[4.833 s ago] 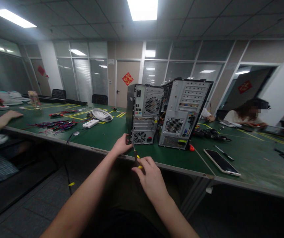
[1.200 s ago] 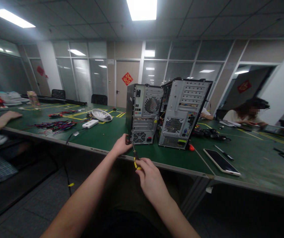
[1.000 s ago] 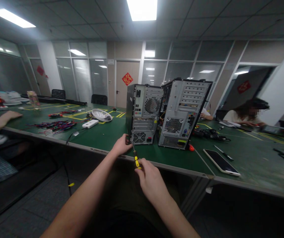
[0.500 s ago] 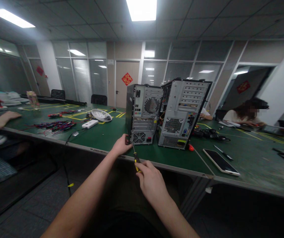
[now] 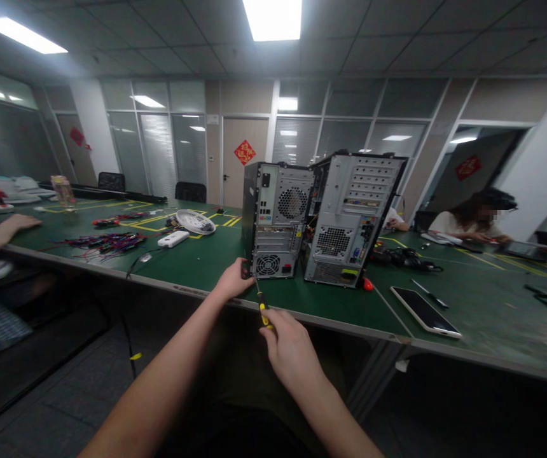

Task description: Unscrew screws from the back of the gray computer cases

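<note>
Two computer cases stand upright with their backs toward me. At the lower left corner of the smaller computer case (image 5: 277, 219), my left hand (image 5: 233, 281) is closed, fingers along the side and thumb by the bottom edge. A screwdriver (image 5: 263, 308) with a black and yellow handle points up to that corner, its tip close to my left thumb; the exact contact is too small to tell. My right hand (image 5: 289, 340) grips the lower end of its handle, below the table edge. The larger computer case (image 5: 340, 216) leans a little, just right of the smaller one.
On the green table (image 5: 216, 267) to the left lie bundled wires (image 5: 104, 243), a white power bank-like block (image 5: 173, 239) and a white basket (image 5: 196, 221). Right are a phone (image 5: 423, 310), a pen-like tool (image 5: 429, 293) and black cables (image 5: 407, 258). Other people sit at both sides.
The screwdriver handle has turned slightly, with more yellow showing. My right hand's fingers have shifted a little on it. My left hand and both cases stay in place.
</note>
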A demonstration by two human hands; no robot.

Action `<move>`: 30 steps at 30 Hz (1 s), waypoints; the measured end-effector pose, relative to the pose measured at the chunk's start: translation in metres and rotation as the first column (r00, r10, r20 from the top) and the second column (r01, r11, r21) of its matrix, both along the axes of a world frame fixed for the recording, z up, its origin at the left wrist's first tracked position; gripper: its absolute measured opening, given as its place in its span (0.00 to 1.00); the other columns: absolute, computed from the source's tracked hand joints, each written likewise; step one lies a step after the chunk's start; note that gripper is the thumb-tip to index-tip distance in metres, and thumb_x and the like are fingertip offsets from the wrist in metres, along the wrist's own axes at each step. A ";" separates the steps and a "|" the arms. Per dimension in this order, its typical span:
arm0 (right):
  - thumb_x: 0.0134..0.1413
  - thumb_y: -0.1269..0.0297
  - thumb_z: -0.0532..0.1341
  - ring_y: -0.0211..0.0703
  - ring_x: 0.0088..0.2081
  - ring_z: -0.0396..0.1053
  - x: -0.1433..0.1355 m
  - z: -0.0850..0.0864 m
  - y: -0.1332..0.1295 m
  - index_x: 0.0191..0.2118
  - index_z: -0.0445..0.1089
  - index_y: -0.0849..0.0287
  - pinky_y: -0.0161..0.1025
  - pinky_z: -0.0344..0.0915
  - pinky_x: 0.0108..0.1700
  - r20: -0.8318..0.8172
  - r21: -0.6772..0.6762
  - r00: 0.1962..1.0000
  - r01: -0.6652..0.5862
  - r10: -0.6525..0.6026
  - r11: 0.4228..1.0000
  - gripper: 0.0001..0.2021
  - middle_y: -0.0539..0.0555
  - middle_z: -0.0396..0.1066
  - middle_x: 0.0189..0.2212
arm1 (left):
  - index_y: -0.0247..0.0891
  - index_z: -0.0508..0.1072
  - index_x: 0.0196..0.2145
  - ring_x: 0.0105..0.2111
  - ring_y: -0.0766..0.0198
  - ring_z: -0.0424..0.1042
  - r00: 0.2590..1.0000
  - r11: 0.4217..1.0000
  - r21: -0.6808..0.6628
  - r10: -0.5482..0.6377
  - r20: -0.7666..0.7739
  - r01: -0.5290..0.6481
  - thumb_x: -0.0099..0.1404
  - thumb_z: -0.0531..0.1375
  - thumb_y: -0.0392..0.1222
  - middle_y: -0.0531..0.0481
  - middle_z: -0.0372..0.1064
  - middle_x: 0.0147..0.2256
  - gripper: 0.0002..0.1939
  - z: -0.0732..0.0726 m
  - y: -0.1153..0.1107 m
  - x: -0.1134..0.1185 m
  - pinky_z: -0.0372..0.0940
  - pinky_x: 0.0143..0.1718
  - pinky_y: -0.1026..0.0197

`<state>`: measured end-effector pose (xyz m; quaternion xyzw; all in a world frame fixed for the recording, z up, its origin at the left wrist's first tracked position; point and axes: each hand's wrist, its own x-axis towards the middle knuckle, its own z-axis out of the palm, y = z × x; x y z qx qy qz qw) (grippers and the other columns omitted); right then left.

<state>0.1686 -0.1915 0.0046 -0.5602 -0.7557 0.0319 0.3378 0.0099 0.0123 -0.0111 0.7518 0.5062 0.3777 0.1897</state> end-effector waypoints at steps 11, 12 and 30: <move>0.69 0.71 0.59 0.50 0.46 0.77 -0.002 0.004 -0.001 0.53 0.73 0.60 0.43 0.71 0.48 -0.075 -0.050 0.997 0.010 -0.014 0.999 0.11 0.58 0.78 0.45 | 0.37 0.67 0.55 0.37 0.58 0.77 1.000 1.000 0.003 0.003 -0.006 -0.003 0.59 0.69 0.43 0.47 0.77 0.39 0.28 0.003 -0.003 0.001 0.68 0.39 0.60; 0.70 0.71 0.58 0.50 0.44 0.77 -0.003 0.005 -0.001 0.52 0.72 0.60 0.42 0.70 0.46 -0.087 -0.066 0.996 0.019 -0.025 0.998 0.10 0.58 0.79 0.44 | 0.37 0.67 0.54 0.37 0.59 0.77 1.000 1.000 0.006 0.003 -0.002 -0.003 0.58 0.70 0.43 0.47 0.77 0.39 0.28 0.003 -0.003 0.001 0.68 0.39 0.60; 0.68 0.68 0.62 0.49 0.40 0.78 -0.002 0.001 0.002 0.49 0.73 0.59 0.42 0.71 0.43 -0.090 -0.016 0.995 0.032 -0.033 0.999 0.07 0.56 0.79 0.39 | 0.37 0.67 0.55 0.37 0.59 0.76 1.000 1.000 0.007 0.002 0.012 -0.002 0.58 0.70 0.42 0.47 0.76 0.40 0.30 0.000 -0.001 0.000 0.68 0.39 0.60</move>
